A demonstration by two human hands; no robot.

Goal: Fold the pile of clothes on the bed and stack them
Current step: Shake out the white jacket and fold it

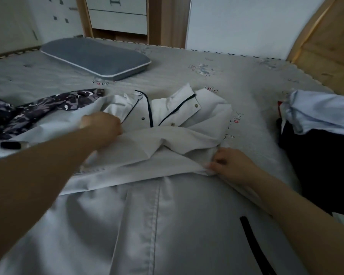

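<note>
A white jacket with dark zipper trim and snap buttons lies spread across the bed, collar away from me. One sleeve is folded across its chest. My left hand is closed on the jacket fabric near the left shoulder, beside the collar. My right hand pinches the end of the folded sleeve at the jacket's right edge. A dark patterned garment lies crumpled at the left. At the right, a light blue garment rests on a dark garment.
A grey-blue pillow lies at the far left of the grey bedspread. A wooden headboard rises at the right. White drawers stand beyond the bed. A small dark object lies on the jacket's left side.
</note>
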